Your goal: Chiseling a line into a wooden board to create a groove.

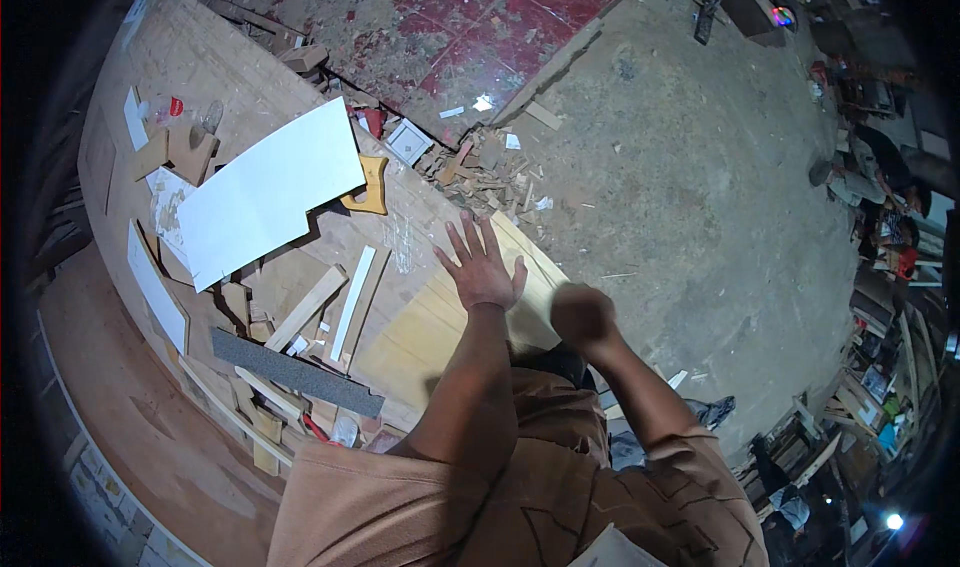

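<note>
left hand [480, 265]: wide open, fingers spread, palm down over the pale wooden panel [440, 317] at the bench's near corner — can't tell if it's actually pressing on it or just above

right hand [582, 315]: blurry, looks balled up, just off the panel's right edge; can't tell if there's anything in it

panel: lies flat on the workbench [190, 57], right in front of the person

left of the panel: thin wood strips [335, 302] and a dark grey sanding strip [295, 372]

further back: big white board [265, 192] with a yellow wooden cutout [370, 189] touching its right edge

floor: wood scraps [490, 172] piled beside the bench
</note>
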`<state>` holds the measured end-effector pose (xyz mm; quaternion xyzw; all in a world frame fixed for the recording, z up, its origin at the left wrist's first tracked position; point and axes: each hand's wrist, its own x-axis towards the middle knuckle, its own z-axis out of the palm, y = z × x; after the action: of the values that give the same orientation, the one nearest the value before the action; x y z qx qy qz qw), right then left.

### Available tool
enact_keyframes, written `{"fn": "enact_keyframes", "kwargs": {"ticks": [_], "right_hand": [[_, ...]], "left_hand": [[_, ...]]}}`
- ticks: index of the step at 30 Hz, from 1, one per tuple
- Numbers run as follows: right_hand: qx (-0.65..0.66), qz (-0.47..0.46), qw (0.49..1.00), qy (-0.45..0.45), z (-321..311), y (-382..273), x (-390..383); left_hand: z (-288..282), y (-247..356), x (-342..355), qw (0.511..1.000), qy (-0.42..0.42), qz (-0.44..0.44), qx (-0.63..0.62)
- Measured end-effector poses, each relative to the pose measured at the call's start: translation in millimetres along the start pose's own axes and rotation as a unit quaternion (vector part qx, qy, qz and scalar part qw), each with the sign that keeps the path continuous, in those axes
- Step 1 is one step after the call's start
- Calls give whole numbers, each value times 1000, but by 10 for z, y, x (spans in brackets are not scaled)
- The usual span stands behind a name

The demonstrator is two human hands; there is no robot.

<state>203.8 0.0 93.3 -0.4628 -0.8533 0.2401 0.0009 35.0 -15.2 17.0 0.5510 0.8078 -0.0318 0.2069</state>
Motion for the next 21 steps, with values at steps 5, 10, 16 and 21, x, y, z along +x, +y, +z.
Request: {"fn": "enact_keyframes", "kwargs": {"ticks": [5,10,16,21], "right_hand": [[-140,-33,977,156,674,70,274],[13,190,958,-215,-354,-124,-83],[-43,38,991,-120,17,2,-37],[-97,125,987,17,571,-155,308]], "left_hand": [[-17,19,18,1000,-1,-5,17],[26,-28,-19,1000,10,-11,16],[7,10,1,1000,6,-6,10],[-21,2,-5,1000,8,-5,15]]}}
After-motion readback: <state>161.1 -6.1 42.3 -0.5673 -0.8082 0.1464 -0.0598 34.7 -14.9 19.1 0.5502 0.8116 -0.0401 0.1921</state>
